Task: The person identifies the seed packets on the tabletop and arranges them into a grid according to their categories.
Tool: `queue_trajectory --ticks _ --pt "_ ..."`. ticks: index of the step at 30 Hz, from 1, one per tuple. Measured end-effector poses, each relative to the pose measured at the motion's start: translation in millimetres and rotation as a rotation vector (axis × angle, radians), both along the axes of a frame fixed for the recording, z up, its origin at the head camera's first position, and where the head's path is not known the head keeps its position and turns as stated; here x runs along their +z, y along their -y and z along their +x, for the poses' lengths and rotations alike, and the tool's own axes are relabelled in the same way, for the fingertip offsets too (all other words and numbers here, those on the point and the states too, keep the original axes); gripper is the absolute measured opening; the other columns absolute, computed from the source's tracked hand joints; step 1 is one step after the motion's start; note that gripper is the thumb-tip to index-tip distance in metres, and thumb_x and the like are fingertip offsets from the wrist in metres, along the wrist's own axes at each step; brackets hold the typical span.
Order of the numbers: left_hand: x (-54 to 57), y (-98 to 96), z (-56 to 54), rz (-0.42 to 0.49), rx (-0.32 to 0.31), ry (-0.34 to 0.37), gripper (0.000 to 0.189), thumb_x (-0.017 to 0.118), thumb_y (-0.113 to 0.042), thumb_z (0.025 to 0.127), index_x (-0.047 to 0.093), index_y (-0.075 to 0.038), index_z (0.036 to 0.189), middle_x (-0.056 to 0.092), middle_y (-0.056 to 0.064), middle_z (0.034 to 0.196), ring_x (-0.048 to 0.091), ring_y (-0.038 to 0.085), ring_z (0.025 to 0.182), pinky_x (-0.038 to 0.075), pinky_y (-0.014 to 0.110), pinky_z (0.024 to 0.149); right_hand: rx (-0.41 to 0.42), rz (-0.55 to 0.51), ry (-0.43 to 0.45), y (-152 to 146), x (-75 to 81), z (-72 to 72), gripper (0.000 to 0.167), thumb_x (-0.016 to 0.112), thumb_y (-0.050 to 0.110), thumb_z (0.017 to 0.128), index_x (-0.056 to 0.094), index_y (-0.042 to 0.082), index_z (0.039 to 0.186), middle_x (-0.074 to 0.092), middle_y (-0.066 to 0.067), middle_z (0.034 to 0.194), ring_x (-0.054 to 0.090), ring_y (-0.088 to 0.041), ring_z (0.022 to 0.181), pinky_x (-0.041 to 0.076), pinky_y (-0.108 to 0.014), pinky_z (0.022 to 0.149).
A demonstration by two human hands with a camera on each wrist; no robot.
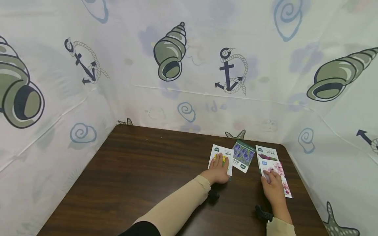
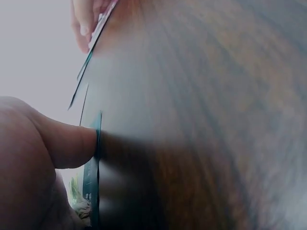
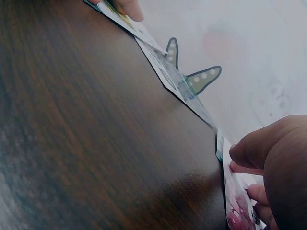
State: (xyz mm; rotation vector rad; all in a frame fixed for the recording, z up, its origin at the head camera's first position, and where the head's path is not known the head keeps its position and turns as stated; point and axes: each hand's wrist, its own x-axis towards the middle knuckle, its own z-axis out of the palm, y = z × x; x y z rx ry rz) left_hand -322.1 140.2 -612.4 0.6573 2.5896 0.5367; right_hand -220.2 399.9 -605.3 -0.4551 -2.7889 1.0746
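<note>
Here beside me, a dark brown, wood-grained table (image 1: 118,173) with rounded far corners stretches well left of the right hand (image 1: 272,185). Beyond that hand and to its right rises creased white sheeting (image 1: 133,105), printed with olive-green spiral shells (image 1: 171,52) and navy roped anchors (image 1: 227,73).

soft, even light, with glare and probable blur over the tabletop (image 2: 216,105) in wrist views

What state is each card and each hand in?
Left hand: fingers extended, resting on the yellow-flower card.
Right hand: fingers touching the pink-blossom card.
yellow-flower card: picture up, partly hidden by the left hand.
purple-flower card: picture up, under no hand.
pink-blossom card: picture up, partly hidden by the right hand.
magenta-flower card: picture up, lower part covered by the pink-blossom card.
</note>
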Motion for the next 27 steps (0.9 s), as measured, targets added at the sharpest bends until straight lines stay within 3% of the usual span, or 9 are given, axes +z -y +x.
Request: queue_trajectory --ticks 16,27 --pt "-5.2 32.5 -23.8 -0.035 0.041 -0.048 0.084 0.052 -0.045 0.112 0.005 -0.024 0.178 -0.025 0.013 0.182 -0.025 0.029 0.169 -0.008 0.051 0.139 0.010 0.010 0.036 1.0 4.0 0.3 0.053 0.054 0.027 0.113 0.050 0.001 0.160 0.022 -0.034 0.175 0.021 -0.058 0.162 0.020 -0.072 0.131" --pt "-1.2 59.6 -32.5 -0.035 0.017 -0.001 0.085 0.049 -0.047 0.113 0.000 -0.023 0.178 -0.032 0.011 0.179 -0.032 0.029 0.166 -0.013 0.053 0.137 0.014 0.016 0.041 3.0 5.3 2.1 0.054 0.054 0.027 0.114 0.049 0.001 0.160 0.022 -0.034 0.174 0.021 -0.058 0.162 0.020 -0.072 0.130"
